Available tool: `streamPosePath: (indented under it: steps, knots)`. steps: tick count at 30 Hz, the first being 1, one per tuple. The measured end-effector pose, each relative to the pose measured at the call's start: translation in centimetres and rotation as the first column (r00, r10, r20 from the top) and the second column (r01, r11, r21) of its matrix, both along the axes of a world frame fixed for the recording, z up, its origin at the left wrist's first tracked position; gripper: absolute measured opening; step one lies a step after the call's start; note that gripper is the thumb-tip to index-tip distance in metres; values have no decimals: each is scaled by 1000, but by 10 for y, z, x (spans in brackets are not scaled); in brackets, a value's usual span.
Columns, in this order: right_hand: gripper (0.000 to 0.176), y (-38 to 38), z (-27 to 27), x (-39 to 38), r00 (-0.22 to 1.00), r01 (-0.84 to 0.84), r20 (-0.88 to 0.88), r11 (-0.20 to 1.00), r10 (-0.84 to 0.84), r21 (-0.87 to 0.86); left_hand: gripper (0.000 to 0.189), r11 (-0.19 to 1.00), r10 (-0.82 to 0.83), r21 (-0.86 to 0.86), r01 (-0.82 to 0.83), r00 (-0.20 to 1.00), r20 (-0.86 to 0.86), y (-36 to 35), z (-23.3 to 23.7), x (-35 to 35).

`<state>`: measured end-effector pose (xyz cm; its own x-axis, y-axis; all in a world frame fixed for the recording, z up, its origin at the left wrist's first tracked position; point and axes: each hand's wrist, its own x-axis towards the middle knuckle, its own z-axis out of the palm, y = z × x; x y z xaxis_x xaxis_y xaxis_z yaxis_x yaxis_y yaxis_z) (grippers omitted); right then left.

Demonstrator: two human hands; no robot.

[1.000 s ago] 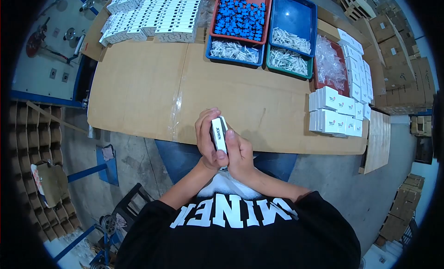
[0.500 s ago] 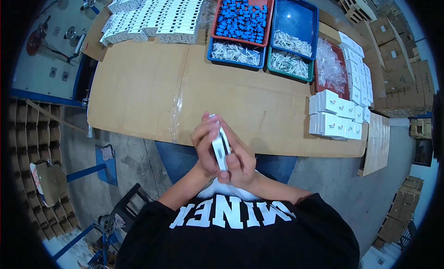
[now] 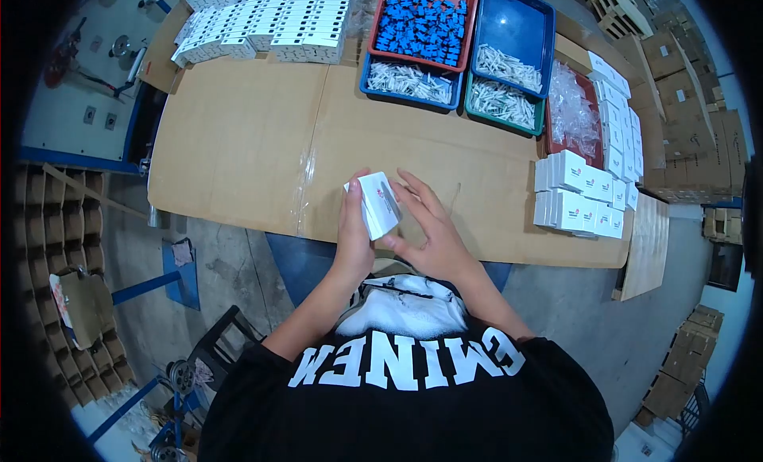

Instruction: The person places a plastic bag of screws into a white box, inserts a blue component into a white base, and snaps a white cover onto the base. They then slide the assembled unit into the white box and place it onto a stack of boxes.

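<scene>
A small white box (image 3: 378,206) with a little printed mark is held over the front part of the cardboard-covered table. My left hand (image 3: 354,238) grips it from the left, thumb and fingers around that side. To the right of it, my right hand (image 3: 434,233) is spread, its fingers and thumb apart and their tips close to the box's right edge. The underside of the box is hidden.
Cardboard (image 3: 238,144) covers the table. White boxes (image 3: 262,25) stand in rows at the back left, and stacked white boxes (image 3: 584,212) at the right. A red tray (image 3: 372,49) of blue pieces sits above a blue tray (image 3: 435,106) of white pieces. Plastic bags (image 3: 571,116) fill another tray.
My right hand has come off the box and opened to its right. The box, now in my left hand, has moved up and turned so its printed face shows.
</scene>
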<state>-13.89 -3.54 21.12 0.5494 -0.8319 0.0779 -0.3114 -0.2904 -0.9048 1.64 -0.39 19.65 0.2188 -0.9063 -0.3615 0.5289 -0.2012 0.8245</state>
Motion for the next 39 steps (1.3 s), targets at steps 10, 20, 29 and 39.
streamPosePath:
  steps: [10, 20, 29, 39]
  knots:
    - [83, -7, -23, 4, 972, -36, 198, 915, 125, -402, 65, 972, -152, 126, 200, 937, -314, 25, 23, -17]
    - [79, 1, -32, 16, 965, 127, 264, 855, 11, -502, 61, 980, -102, 138, 144, 957, -273, 27, 11, -23]
    - [79, 5, -34, 19, 934, 172, 358, 888, -8, -427, 56, 986, -66, 128, 107, 956, -287, 27, 15, -27]
    - [79, 8, -36, 17, 920, 169, 391, 935, -36, -312, 50, 990, 30, 139, 13, 952, -304, 25, 17, -31]
